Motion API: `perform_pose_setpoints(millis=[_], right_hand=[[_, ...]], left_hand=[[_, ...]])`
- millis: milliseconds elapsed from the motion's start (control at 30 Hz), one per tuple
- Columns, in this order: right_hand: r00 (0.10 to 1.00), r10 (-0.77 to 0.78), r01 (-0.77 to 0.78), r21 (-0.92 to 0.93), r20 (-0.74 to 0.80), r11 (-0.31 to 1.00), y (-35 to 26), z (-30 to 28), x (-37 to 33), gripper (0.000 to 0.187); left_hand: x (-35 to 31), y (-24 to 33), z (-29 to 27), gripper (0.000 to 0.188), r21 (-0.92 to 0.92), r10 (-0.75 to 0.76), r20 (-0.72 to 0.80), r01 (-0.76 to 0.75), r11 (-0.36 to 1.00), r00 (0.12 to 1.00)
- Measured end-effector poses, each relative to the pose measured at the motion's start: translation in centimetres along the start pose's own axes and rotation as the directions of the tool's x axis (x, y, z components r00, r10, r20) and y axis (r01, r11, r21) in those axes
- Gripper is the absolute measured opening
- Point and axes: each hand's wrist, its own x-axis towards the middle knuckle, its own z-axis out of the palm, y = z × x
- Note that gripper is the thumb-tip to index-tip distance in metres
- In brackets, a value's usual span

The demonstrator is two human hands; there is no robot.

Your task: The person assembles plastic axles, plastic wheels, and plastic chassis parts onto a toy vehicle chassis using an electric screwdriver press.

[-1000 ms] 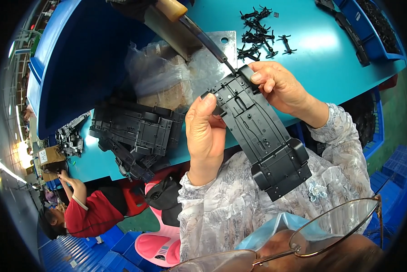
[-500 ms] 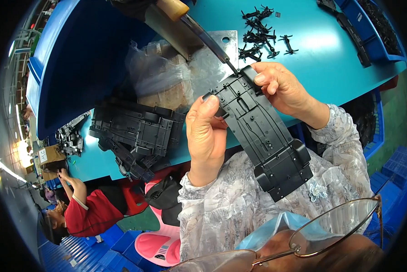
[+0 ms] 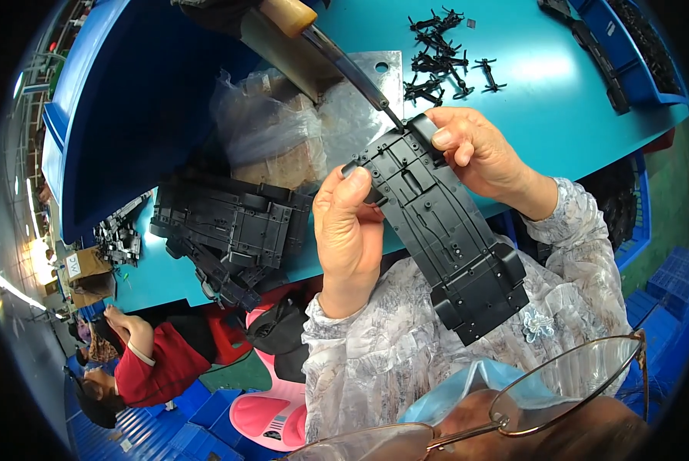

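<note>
On the teal table [image 3: 559, 100], just beyond the long black plastic chassis plate [image 3: 444, 230], lies a crumpled clear plastic bag [image 3: 271, 131] with brownish contents, partly on a square grey metal plate [image 3: 367, 92] that has a round hole near its far right corner. Left of the chassis plate and nearer the table's front edge sits a stack of black plastic chassis parts [image 3: 229, 234], and far to its left, past the table's edge, stands a brown cardboard box [image 3: 83, 269] bearing a small white label whose text is too small to tell. Beyond the chassis plate, toward the far side of the table, a scatter of small black plastic pieces [image 3: 440, 58] lies loose. The chassis plate itself is held up above the table's near edge, tilted, its narrow end pointing away and meeting the metal tip of a screwdriver [image 3: 344, 61] with a wooden handle that slants in from above. The left hand [image 3: 352, 230] grips the plate's left edge, thumb curled over the top face and fingers closed underneath. The right hand [image 3: 475, 150] pinches the narrow far end, thumb pressed flat on the top corner and the other fingers bent round behind it, nearly shut. The wide end of the plate hangs over a patterned sleeve [image 3: 575, 261].
</note>
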Motion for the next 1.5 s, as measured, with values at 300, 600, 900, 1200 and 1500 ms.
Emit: perform_pose_setpoints(millis=[300, 600, 900, 1200, 1500], right_hand=[[0.999, -0.018, 0.018, 0.012, 0.027, 1.0, -0.03, 0.02, 0.09, 0.013], [1.0, -0.009, 0.008, 0.029, 0.014, 1.0, -0.28, 0.05, -0.12, 0.012], [1.0, -0.008, 0.007, 0.035, 0.016, 0.999, 0.04, -0.07, 0.07, 0.01], [1.0, 0.015, -0.015, 0.0, -0.007, 1.0, -0.35, 0.27, 0.0, 0.01], [1.0, 0.006, -0.006, -0.017, 0.019, 1.0, -0.51, -0.06, 0.11, 0.01]], left_hand=[[-0.22, 0.17, 0.04, 0.019, 0.019, 0.014, 0.019, -0.015, 1.0, 1.0], [-0.28, 0.07, 0.46, 0.023, 0.008, 0.032, 0.028, -0.033, 0.999, 0.999], [-0.34, 0.13, 0.33, 0.024, 0.016, 0.035, 0.028, -0.036, 0.999, 0.999], [-0.15, -0.01, 0.06, 0.025, 0.02, 0.037, 0.027, -0.038, 0.999, 0.999], [0.05, -0.06, -0.47, 0.02, 0.076, 0.049, -0.007, -0.048, 0.996, 0.999]])
